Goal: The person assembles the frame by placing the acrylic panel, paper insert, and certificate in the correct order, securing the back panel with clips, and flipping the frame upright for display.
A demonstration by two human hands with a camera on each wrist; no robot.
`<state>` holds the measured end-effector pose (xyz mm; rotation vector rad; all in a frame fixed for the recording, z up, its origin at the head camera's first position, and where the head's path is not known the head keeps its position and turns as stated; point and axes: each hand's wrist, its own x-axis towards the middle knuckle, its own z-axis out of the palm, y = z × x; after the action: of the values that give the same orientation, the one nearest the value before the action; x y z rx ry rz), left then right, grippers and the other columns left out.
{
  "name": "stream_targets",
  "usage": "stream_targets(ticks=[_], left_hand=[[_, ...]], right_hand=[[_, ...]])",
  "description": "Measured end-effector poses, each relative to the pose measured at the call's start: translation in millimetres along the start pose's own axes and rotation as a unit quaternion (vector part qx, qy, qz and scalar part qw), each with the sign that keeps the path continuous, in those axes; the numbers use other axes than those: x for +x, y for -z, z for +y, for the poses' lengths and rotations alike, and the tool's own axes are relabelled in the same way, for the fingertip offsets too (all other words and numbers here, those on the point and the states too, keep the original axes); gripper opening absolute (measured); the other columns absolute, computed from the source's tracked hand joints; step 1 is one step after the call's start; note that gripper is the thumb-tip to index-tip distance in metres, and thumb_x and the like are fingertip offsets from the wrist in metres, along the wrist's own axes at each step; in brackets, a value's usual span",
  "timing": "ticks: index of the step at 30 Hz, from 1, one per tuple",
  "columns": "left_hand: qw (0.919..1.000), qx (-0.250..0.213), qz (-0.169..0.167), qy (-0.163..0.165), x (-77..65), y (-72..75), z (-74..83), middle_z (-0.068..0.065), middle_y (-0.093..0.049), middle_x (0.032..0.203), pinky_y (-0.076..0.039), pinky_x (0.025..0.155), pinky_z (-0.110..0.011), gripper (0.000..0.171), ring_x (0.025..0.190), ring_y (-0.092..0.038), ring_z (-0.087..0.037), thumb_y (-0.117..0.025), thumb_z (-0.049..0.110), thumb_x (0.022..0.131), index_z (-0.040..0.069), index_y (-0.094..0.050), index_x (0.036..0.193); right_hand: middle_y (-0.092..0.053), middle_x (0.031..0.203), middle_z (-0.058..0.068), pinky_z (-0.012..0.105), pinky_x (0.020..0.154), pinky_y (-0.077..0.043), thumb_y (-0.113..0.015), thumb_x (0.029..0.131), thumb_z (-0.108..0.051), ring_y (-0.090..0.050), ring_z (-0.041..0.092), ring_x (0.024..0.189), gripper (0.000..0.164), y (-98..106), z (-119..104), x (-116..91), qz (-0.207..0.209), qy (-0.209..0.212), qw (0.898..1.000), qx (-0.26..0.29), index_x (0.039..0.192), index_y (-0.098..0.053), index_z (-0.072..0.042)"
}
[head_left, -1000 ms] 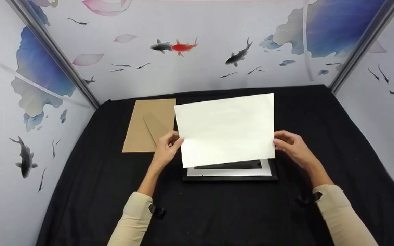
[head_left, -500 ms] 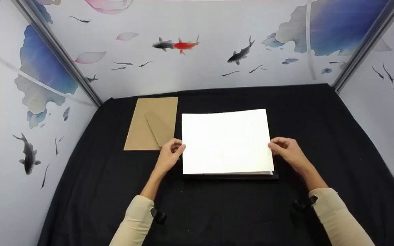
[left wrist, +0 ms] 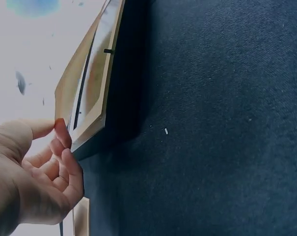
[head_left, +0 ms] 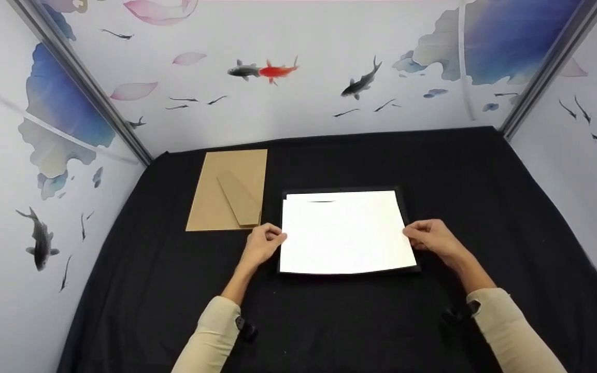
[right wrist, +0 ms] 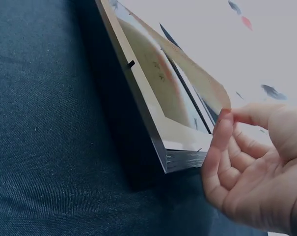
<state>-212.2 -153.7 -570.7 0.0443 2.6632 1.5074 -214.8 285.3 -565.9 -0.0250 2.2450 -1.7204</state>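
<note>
In the head view, a white sheet of paper (head_left: 347,233) lies over a black picture frame (head_left: 402,201), which shows as a dark rim at the back and right. My left hand (head_left: 263,247) pinches the sheet's left edge between thumb and fingers. On the opposite edge, my right hand (head_left: 437,241) pinches it the same way. Both wrist views show the near side of the sheet (right wrist: 202,81) bowed and raised above the frame, with a gap beneath. A small dark tab (left wrist: 108,51) stands on the frame's inner edge. Most of the frame's inside is hidden by the sheet.
A brown backing board (head_left: 204,199) with a fold-out stand leg (head_left: 239,202) lies at the back left, just beyond my left hand. Black cloth (head_left: 350,326) covers the table. Printed white panels (head_left: 298,109) enclose the back and both sides.
Both hands have lowered the sheet and brought it nearer, from tilted up above the frame to lying over it. The frame's visible front interior is now covered. The backing board has stayed put.
</note>
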Motion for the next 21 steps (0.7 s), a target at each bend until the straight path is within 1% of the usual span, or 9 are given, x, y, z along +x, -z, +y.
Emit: stream_targets(ticks=[2, 5, 8, 12, 16, 21], left_hand=[[0.9999, 0.015, 0.002, 0.008, 0.1, -1.6, 0.0, -0.002, -0.068, 0.084, -0.051, 0.069, -0.036, 0.014, 0.076, -0.063, -0.019, -0.073, 0.017, 0.095, 0.004, -0.072, 0.101], [0.9995, 0.029, 0.009, 0.005, 0.8, -3.5, 1.1, -0.001, -0.067, 0.083, -0.051, 0.069, -0.037, 0.014, 0.074, -0.062, -0.018, -0.073, 0.017, 0.095, 0.004, -0.072, 0.099], [0.9993, 0.035, 0.012, -0.009, 0.2, -3.8, 2.1, 0.000, -0.067, 0.082, -0.050, 0.070, -0.037, 0.010, 0.074, -0.061, -0.017, -0.073, 0.016, 0.095, 0.006, -0.072, 0.097], [0.9991, 0.030, 0.013, -0.026, -1.3, -1.0, 2.0, 0.001, -0.067, 0.082, -0.051, 0.070, -0.037, 0.009, 0.075, -0.061, -0.016, -0.073, 0.015, 0.095, 0.006, -0.073, 0.096], [0.9992, 0.021, 0.027, -0.020, 3.3, -0.7, 2.6, 0.000, -0.068, 0.083, -0.051, 0.070, -0.036, 0.010, 0.076, -0.062, -0.018, -0.073, 0.016, 0.096, 0.006, -0.073, 0.098], [0.9986, 0.027, 0.046, 0.004, 8.7, -6.5, 2.9, 0.000, -0.067, 0.083, -0.050, 0.071, -0.038, 0.011, 0.075, -0.062, -0.018, -0.074, 0.018, 0.095, 0.007, -0.072, 0.098]], right_hand=[[-0.066, 0.085, 0.009, 0.029, 0.067, -0.054, -0.070, 0.098, -0.016, -0.060, 0.018, 0.076, 0.027, -0.4, -1.5, -1.1, 0.001, -0.016, 1.000, -0.008, 0.106, -0.070, 0.010], [-0.066, 0.087, 0.009, 0.029, 0.068, -0.054, -0.070, 0.098, -0.016, -0.060, 0.018, 0.078, 0.028, -0.5, -3.1, -1.9, 0.000, -0.029, 0.999, -0.019, 0.109, -0.070, 0.010], [-0.066, 0.090, 0.010, 0.029, 0.070, -0.054, -0.070, 0.098, -0.016, -0.061, 0.019, 0.080, 0.029, -1.4, -4.5, -2.3, -0.002, -0.033, 0.999, -0.033, 0.110, -0.069, 0.010], [-0.066, 0.092, 0.009, 0.030, 0.071, -0.054, -0.068, 0.099, -0.016, -0.060, 0.020, 0.082, 0.029, -0.1, -4.6, -1.9, -0.006, -0.026, 0.999, -0.046, 0.111, -0.069, 0.011], [-0.066, 0.090, 0.008, 0.030, 0.070, -0.054, -0.069, 0.099, -0.017, -0.060, 0.018, 0.080, 0.029, 3.6, -5.8, 0.2, 0.009, -0.019, 0.999, -0.036, 0.111, -0.070, 0.010], [-0.066, 0.091, 0.008, 0.029, 0.070, -0.054, -0.070, 0.098, -0.017, -0.060, 0.017, 0.079, 0.029, 2.6, -7.8, 6.7, 0.013, -0.026, 0.999, -0.037, 0.110, -0.070, 0.010]])
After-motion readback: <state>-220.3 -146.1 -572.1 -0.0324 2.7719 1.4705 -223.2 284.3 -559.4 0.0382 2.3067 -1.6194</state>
